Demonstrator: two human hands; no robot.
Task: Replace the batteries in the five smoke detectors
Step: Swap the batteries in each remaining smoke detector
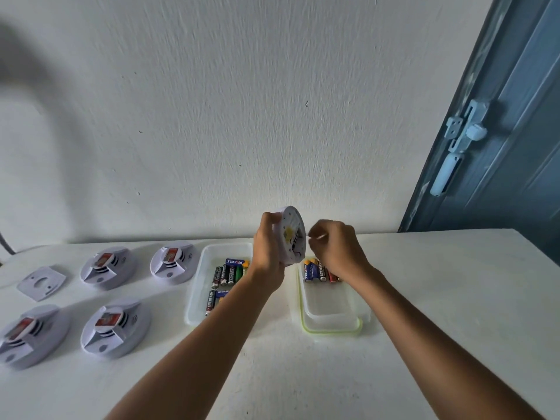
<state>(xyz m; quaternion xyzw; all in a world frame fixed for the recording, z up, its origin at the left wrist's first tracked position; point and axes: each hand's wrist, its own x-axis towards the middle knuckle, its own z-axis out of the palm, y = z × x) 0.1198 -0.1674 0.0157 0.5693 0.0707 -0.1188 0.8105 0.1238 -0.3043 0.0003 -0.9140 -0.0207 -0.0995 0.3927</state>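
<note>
Forearms reach in over tabletop. Left hand grips detector on edge, raised above two battery trays. Right hand just beside it, fingers curled; whether pinching anything, unclear. Four detectors lie far left.

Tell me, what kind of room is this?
Probably a plain room at home, not a workshop: a white table against a textured white wall, and a blue door with a latch.
</note>
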